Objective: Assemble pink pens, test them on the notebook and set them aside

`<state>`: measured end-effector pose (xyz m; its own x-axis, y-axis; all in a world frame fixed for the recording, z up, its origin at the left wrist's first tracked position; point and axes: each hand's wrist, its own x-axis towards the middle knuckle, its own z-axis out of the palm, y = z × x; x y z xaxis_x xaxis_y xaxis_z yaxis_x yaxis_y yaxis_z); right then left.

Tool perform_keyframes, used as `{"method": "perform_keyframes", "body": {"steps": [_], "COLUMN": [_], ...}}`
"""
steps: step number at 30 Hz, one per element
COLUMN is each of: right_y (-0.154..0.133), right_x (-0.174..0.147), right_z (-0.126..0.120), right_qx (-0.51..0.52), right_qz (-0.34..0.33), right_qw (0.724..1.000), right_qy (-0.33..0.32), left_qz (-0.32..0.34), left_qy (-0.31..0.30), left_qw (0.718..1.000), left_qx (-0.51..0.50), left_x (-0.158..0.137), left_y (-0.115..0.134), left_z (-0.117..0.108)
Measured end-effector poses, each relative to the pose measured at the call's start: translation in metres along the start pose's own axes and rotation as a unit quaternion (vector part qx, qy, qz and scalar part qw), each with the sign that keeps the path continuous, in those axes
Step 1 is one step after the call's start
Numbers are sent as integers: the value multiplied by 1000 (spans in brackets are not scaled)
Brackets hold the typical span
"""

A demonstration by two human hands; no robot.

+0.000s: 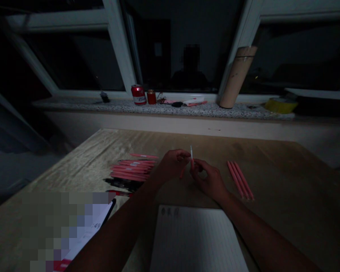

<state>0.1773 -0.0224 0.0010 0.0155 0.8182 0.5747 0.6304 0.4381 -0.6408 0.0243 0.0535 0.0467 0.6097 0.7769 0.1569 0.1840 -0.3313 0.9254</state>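
My right hand (209, 176) pinches a pink pen (192, 164) that stands nearly upright, a thin white refill or tip pointing up from it. My left hand (174, 161) is closed just left of this pen, its fingertips close to the white part. Below the left fingers a short pink pen piece (182, 173) sticks out; it appears gripped there, though the fingers partly hide it. A pile of pink pens (132, 170) lies to the left, some with white labels. To the right, three pink pens (240, 180) rest side by side.
A lined notebook (197, 238) lies in front of me. Black pens (123, 184) and a red pen (117, 193) are beside the pile, near a lit screen (86, 230). On the windowsill stand a red can (138, 95), a small jar (151, 97), a tall cylinder (238, 77) and yellow tape (281, 105).
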Motion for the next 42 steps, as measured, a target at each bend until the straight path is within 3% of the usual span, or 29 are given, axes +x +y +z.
{"method": "perform_keyframes", "body": {"steps": [6,12,28,32,36,39,42], "right_y": [3,6,6,6,5,4,3], "right_x": [-1,-2,-2,-2,-2,-2,-2], "right_z": [2,4,3,4,5,4,3], "right_qx": [-2,-11,0,-1,1,3,0], "right_qz": [-6,-8,-7,-5,-1,2,0], "right_qw": [1000,1000,999,1000,1000,1000,1000], "right_qy": [19,28,32,27,30,23,13], "left_qz": [11,-52,-92,-78,-23,14,24], "left_qy": [24,42,-7,16,42,58,100], "left_qw": [983,912,871,879,914,956,989], "left_qx": [181,404,483,470,402,288,104], "left_x": [-3,-10,-15,-11,-5,1,4], "left_y": [-7,-10,-2,1,0,1,7], "left_z": [0,10,17,10,-1,-7,-10]}}
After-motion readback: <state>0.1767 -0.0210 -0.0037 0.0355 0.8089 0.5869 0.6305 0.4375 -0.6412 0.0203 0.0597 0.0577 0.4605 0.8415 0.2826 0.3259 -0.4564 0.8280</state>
